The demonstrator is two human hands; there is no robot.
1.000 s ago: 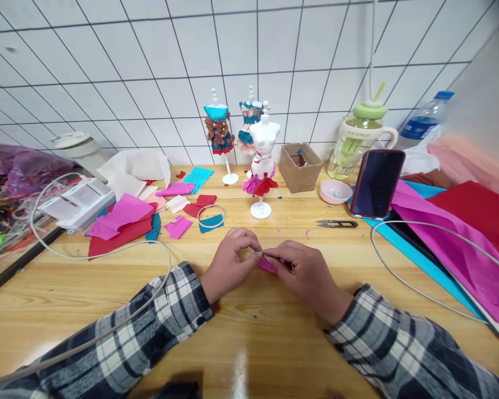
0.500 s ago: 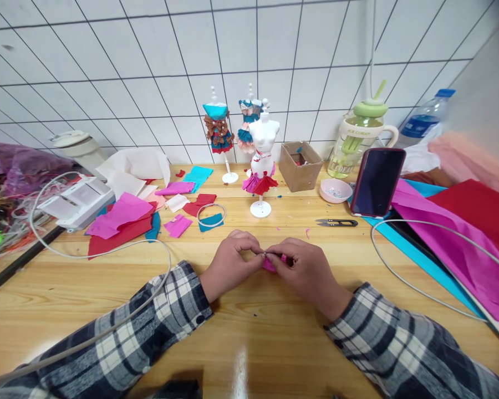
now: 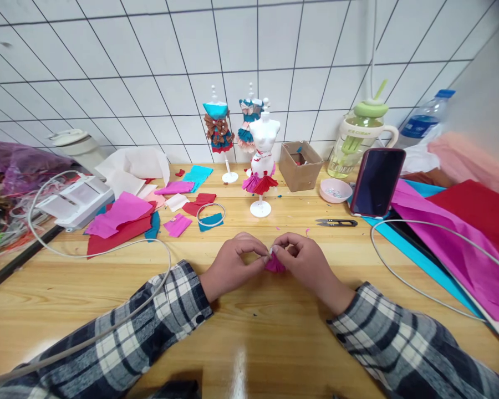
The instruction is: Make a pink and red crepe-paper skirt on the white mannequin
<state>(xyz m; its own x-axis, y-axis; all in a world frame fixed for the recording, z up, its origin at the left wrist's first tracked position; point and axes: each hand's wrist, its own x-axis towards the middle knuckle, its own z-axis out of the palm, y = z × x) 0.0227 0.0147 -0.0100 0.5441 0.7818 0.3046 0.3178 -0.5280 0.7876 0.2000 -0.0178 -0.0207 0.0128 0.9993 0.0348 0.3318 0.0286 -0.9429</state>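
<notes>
Both hands meet over the middle of the wooden table. My left hand (image 3: 238,266) pinches the gathered top of a small magenta crepe paper piece (image 3: 275,263) between thumb and forefinger. On its other side my right hand (image 3: 310,266) is closed on the same gathered edge. The paper fans out in pleats below the fingertips. Just beyond stands a small white mannequin (image 3: 264,136) on a round base, with magenta and red pleated pieces (image 3: 260,183) around its lower part. Two dressed mannequins (image 3: 217,127) are behind it, near the tiled wall.
To the left lie crepe paper pieces (image 3: 120,213), a wire ring (image 3: 211,215) and a white device (image 3: 77,202). A cardboard box (image 3: 300,166), pink bowl (image 3: 335,190), thread snips (image 3: 336,223), propped phone (image 3: 377,183) and green-lidded jug (image 3: 360,136) stand or lie right. A cable (image 3: 166,277) crosses my left sleeve.
My right hand has shifted its grip up along the gathered edge. More of the magenta paper now shows, spread in pleats below the fingers. The left hand has moved slightly right.
</notes>
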